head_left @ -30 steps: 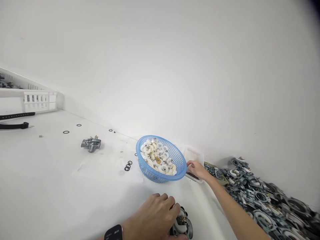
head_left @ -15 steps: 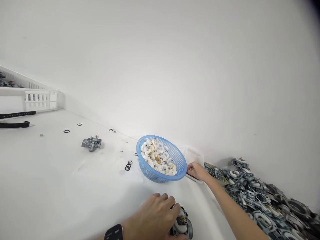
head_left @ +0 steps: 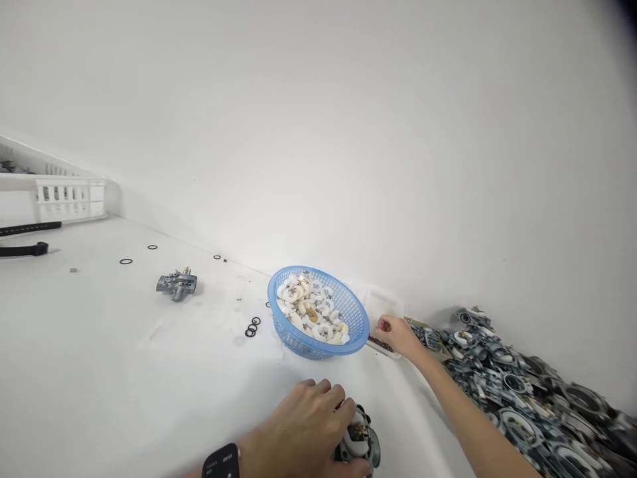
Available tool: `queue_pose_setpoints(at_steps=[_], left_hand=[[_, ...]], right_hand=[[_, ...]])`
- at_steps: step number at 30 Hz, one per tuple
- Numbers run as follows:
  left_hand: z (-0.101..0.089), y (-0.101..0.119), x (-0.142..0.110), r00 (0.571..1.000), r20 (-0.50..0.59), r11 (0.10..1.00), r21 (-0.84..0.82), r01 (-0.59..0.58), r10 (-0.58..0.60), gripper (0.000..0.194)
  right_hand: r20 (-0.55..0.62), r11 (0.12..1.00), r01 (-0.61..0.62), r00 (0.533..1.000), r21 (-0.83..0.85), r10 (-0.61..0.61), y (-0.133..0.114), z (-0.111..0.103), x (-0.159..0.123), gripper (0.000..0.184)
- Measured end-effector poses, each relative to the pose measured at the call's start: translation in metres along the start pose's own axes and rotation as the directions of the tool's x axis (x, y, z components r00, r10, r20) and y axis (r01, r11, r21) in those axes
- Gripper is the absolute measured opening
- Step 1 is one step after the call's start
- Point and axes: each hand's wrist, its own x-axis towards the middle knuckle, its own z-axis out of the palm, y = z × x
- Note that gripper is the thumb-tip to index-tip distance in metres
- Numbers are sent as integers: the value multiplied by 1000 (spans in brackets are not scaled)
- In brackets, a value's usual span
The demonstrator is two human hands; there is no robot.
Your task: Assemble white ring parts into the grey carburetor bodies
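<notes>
My left hand [head_left: 318, 425] grips a grey metal carburetor [head_left: 362, 435] at the lower middle of the view, its open side facing up with a white float inside. My right hand [head_left: 395, 334] is over a small white tray [head_left: 383, 300] of tiny dark parts, thumb and fingers pinched together. Whatever sits between those fingertips is too small to make out. Beside the tray stands a blue plastic basket [head_left: 279, 325] full of white ring-shaped floats [head_left: 311, 309].
A heap of carburetors [head_left: 517, 392] fills the right side. One carburetor [head_left: 178, 283] lies at left, near several black rubber rings [head_left: 252, 327]. Far left are a white slotted crate [head_left: 70, 199] and a black strap [head_left: 30, 229]. A white wall stands behind.
My right hand has lifted slightly and drawn back from the basket rim, showing more of the dark parts in the tray. My left hand keeps hold of the carburetor. The view has shifted slightly.
</notes>
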Motion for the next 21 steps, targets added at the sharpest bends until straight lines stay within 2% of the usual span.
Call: queue_pose_setpoints(at_steps=[4, 8, 12, 16, 18, 21], left_hand=[[-2, -3, -2, 999, -23, 998, -50, 32, -33, 45], [-5, -4, -3, 996, -44, 992, -105, 69, -74, 43], [-6, -3, -4, 993, -60, 986, -144, 90, -99, 37], [-3, -1, -2, 993, -59, 981, -171, 95, -106, 36], [-2, 1, -1, 990, -68, 971, -213, 108, -125, 35], [-3, 5, 0, 985, -63, 953, -271, 139, -162, 32]], right_hand=[[-98, 988, 38, 995, 152, -23, -1, -8, -20, 26], [-164, 936, 100, 985, 338, -46, -22, -16, -64, 26], [-115, 842, 146, 988, 520, -100, -61, -14, -120, 32], [-29, 723, 128, 989, 679, -148, -96, 3, -157, 28], [-12, 665, 109, 989, 739, -149, -103, 13, -166, 25], [-1, 578, 65, 994, 813, -109, -102, 25, -173, 27]])
